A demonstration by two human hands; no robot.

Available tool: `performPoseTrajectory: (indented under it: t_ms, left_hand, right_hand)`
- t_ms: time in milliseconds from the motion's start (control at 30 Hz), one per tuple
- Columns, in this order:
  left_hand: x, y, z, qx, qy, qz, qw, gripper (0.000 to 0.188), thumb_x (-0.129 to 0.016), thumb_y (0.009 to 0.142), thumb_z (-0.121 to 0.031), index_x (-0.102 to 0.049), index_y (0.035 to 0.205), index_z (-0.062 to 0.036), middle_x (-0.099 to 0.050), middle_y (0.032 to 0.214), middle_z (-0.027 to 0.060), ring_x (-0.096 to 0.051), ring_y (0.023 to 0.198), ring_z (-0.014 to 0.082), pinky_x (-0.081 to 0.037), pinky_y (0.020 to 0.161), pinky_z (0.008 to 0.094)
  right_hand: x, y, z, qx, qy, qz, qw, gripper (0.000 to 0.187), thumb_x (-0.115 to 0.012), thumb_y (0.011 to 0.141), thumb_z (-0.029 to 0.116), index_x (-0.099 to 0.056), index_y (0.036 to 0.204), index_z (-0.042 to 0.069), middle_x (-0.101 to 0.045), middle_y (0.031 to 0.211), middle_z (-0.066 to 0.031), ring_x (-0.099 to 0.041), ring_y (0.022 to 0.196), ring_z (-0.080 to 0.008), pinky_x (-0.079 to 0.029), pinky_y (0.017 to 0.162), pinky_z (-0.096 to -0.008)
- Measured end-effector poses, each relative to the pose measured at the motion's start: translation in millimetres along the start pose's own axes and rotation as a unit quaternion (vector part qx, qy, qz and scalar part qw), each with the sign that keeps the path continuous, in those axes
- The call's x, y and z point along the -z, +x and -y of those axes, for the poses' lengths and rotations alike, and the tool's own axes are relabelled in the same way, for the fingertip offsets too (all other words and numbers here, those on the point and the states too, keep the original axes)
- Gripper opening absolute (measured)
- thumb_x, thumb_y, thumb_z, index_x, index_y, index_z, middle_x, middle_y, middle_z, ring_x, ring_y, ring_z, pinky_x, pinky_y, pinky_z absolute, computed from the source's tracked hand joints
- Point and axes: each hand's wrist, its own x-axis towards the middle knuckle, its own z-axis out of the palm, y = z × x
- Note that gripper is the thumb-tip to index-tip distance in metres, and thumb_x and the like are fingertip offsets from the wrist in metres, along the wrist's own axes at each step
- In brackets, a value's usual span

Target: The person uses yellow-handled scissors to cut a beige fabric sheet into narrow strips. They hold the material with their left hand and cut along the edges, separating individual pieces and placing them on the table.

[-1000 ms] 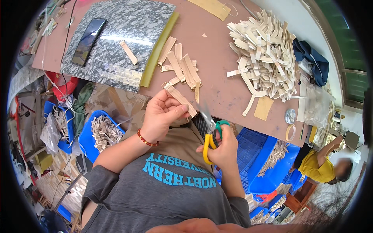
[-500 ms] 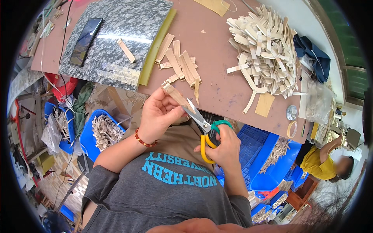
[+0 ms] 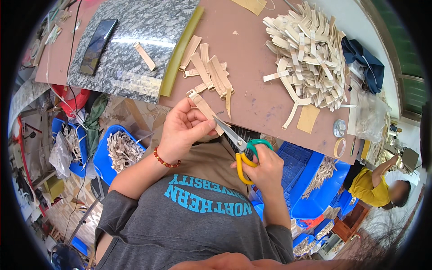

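Note:
My left hand (image 3: 185,128) pinches a beige fabric strap (image 3: 203,107) with a small metal ring at its upper end. In my right hand (image 3: 266,170) are scissors (image 3: 240,143) with one green and one yellow handle. Their blades point up and left, lying close together against the lower end of the strap, beside my left fingertips. Whether the strap lies between the blades I cannot tell. Just beyond my left hand, several similar straps with rings (image 3: 211,74) lie in a loose heap on the brown table (image 3: 245,49).
A grey marbled board (image 3: 135,27) at the left bears a phone (image 3: 98,47) and a single strap (image 3: 145,56). A large pile of pale straps (image 3: 306,58) covers the table's right part, near tape rolls (image 3: 339,147). Blue bins (image 3: 102,157) flank me; a person in yellow (image 3: 371,186) is at far right.
The scissor blades have come together against the strap's lower end, where they stood apart before. My right hand has shifted slightly right; the strap is still in my left hand.

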Motion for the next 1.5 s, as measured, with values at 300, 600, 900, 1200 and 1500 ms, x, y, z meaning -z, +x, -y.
performPoseTrajectory:
  t_ms: [300,600,900,1200,1500]
  left_hand:
    - [-3,-5,-2,0.039,0.017,0.024,0.999,0.039,-0.063,0.083,0.005,-0.047,0.119,-0.0003,-0.065,0.092,0.0075,-0.065,0.082,0.0122,-0.056,0.075,0.0253]
    - [14,8,-11,-0.025,0.008,0.014,1.0,0.03,-0.063,0.082,0.005,-0.052,0.109,-0.0005,-0.064,0.088,0.0056,-0.064,0.082,0.0124,-0.056,0.072,0.0262]
    - [3,-1,-7,0.011,-0.002,0.012,1.0,0.029,-0.062,0.083,0.006,-0.05,0.108,0.0006,-0.064,0.087,0.0053,-0.065,0.076,0.0131,-0.055,0.07,0.0259]
    - [2,-2,-11,0.031,-0.004,0.017,0.999,0.028,-0.062,0.083,0.006,-0.05,0.107,0.0,-0.064,0.087,0.0051,-0.065,0.076,0.0129,-0.056,0.069,0.0254]
    - [2,-3,-9,0.046,-0.007,0.023,0.999,0.029,-0.063,0.083,0.005,-0.051,0.109,0.0001,-0.063,0.083,0.003,-0.065,0.079,0.0107,-0.057,0.073,0.0237]
  right_hand:
    - [-7,4,3,0.006,0.001,-0.012,1.0,0.055,-0.09,0.047,0.035,-0.058,0.08,0.004,-0.042,0.054,-0.0022,-0.042,0.045,-0.0161,-0.035,0.043,-0.0295]
    - [-4,1,-2,0.004,-0.014,0.005,1.0,0.054,-0.087,0.053,0.042,-0.056,0.076,0.005,-0.044,0.055,-0.003,-0.047,0.047,-0.0184,-0.04,0.045,-0.0306]
    - [-8,5,3,-0.026,0.025,0.014,0.999,0.054,-0.089,0.049,0.037,-0.057,0.078,0.005,-0.041,0.056,-0.0019,-0.043,0.047,-0.0165,-0.037,0.045,-0.0308]
    - [-4,2,0,0.016,-0.041,0.009,0.999,0.059,-0.085,0.055,0.049,-0.057,0.078,0.003,-0.051,0.06,-0.0055,-0.054,0.052,-0.0218,-0.046,0.049,-0.0318]
    - [-9,0,-3,0.028,-0.073,-0.004,0.997,0.06,-0.083,0.056,0.052,-0.059,0.081,0.003,-0.055,0.062,-0.0071,-0.057,0.055,-0.0227,-0.048,0.05,-0.0326]
